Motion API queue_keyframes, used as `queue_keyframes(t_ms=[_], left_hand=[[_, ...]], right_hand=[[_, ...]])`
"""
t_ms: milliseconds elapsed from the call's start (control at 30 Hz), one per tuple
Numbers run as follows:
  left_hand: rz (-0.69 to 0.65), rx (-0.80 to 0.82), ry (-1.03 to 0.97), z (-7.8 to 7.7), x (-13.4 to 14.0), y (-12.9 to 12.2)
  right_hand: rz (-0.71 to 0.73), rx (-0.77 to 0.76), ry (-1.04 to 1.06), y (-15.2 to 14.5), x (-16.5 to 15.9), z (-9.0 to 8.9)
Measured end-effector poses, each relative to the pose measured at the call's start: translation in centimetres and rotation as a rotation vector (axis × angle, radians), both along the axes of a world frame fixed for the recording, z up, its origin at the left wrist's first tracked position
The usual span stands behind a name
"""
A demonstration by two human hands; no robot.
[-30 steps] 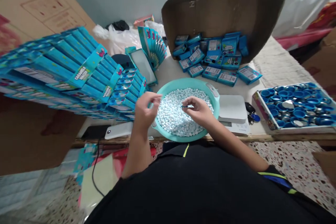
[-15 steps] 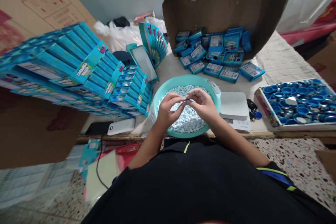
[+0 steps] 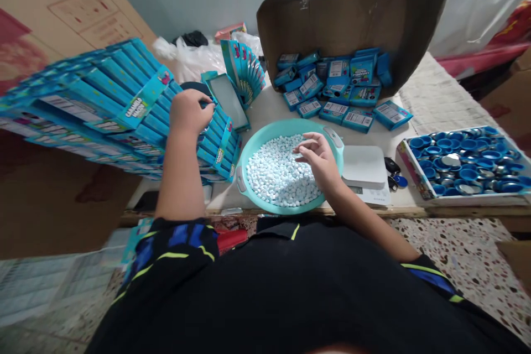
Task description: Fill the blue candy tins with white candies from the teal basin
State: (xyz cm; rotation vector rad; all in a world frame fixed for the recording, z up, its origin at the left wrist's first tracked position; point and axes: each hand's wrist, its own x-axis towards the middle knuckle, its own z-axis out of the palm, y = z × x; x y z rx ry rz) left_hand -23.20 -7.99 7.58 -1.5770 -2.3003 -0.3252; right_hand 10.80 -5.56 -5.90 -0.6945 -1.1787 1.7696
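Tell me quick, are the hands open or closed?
Left hand: fingers curled at the blue boxes; can't tell if holding anything.
Right hand: loosely open above white pieces, holding nothing visible.

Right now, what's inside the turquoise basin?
Small pale candies, spread across the turquoise basin. The right hand, over them, hides a patch. Whatever lies under the top layer is covered; can't tell.

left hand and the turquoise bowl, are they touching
Apart. The head view shows the left hand over the stacked blue boxes, with boxes visible between it and the bowl.
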Motion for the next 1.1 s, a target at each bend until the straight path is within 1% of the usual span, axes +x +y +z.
queue_keyframes(t_ms=[33, 100, 200, 300, 400, 533, 700, 900, 1100], left_hand=[[0.066, -0.06, 0.018, 0.4, -1.2, 0.8], [0.169, -0.187, 0.048, 0.6, -2.6, 2.2], [0.285, -0.318, 0.046, -0.1, -3.3, 3.5], [0.386, -0.407, 0.02, -0.8, -3.5, 3.9], [0.439, -0.453, 0.005, -1.2, -3.7, 3.8], [0.457, -0.472, 0.011, -1.7, -3.7, 3.6], [0.441, -0.487, 0.02, -1.8, -3.7, 3.4], [0.396, -0.477, 0.022, -1.7, -3.6, 2.8], [0.36, -0.426, 0.035, -2.5, -3.3, 2.5]], right_hand=[[0.041, 0.007, -0.013, 0.0, -0.1, 0.0], [0.108, 0.022, -0.046, -0.2, -0.3, 0.0], [0.192, 0.036, -0.098, -0.4, -0.6, -0.3], [0.248, 0.052, -0.145, -0.5, -0.6, -0.6], [0.293, 0.066, -0.191, -0.6, -0.5, -0.9], [0.359, 0.107, -0.249, -0.7, -0.4, -0.9], [0.422, 0.111, -0.281, -0.9, -0.1, -0.8], [0.404, 0.15, -0.298, -1.0, 0.0, -0.3], [0.372, 0.189, -0.302, -1.1, 0.1, -0.1]])
